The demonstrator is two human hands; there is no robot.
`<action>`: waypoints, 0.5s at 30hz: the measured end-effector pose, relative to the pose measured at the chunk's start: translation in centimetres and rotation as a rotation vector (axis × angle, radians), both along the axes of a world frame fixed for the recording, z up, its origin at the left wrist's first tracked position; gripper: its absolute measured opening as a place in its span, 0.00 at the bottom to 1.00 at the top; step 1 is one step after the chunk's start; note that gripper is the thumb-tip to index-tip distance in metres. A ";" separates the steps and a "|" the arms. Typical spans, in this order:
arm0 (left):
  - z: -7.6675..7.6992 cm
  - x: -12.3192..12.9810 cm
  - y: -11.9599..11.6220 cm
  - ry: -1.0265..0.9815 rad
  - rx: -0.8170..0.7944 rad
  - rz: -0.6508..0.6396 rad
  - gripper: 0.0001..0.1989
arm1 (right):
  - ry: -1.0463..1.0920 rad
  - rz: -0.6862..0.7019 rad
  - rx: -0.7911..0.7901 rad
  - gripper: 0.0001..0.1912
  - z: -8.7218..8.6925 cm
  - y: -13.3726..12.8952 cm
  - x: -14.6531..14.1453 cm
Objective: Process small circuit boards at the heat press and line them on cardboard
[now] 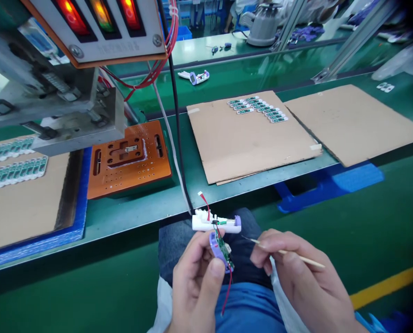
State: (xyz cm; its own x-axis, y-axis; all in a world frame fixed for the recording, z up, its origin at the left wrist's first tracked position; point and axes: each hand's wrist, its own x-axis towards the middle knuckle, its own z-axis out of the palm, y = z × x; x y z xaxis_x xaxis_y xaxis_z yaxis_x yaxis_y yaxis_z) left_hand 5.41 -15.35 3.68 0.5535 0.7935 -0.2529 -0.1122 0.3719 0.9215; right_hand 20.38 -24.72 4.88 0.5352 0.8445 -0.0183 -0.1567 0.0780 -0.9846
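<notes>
My left hand (pixel 196 277) holds an opened electronic device over my lap. Its purple-rimmed part with a green circuit board (pixel 224 249) is pinched between thumb and fingers. Just beyond it, touching the fingertips, lies the white housing half (pixel 202 224) with a purple end. A red wire with a white plug (pixel 204 200) stands up from the housing. Another red wire (pixel 226 296) dangles from the board. My right hand (pixel 294 266) is closed around a thin wooden stick (pixel 301 259) with a fine dark tip, apart from the device and to its right.
An orange perforated fixture plate (pixel 147 171) sits under a metal press head (pixel 84 125) at left. Cardboard sheets (pixel 234 148) on the bench carry several green boards (pixel 277 115). More boards (pixel 15 173) lie far left. Another opened device (pixel 197 77) rests behind. Cables (pixel 173 115) hang nearby.
</notes>
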 end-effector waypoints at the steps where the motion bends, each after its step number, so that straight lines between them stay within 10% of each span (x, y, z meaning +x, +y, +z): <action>1: 0.0 0.0 0.0 -0.005 -0.004 -0.007 0.17 | -0.009 0.032 0.016 0.11 0.0 0.0 -0.1; 15: 0.6 0.5 0.1 -0.058 -0.018 -0.054 0.15 | -0.139 0.137 -0.154 0.17 1.5 -0.1 -0.1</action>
State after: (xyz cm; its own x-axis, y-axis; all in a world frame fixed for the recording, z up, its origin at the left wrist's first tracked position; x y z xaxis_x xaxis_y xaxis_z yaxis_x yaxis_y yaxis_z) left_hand 5.92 -15.24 4.25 0.6094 0.7578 -0.2331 -0.1441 0.3950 0.9073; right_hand 20.28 -24.81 6.39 0.4218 0.9026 -0.0862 -0.0175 -0.0870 -0.9961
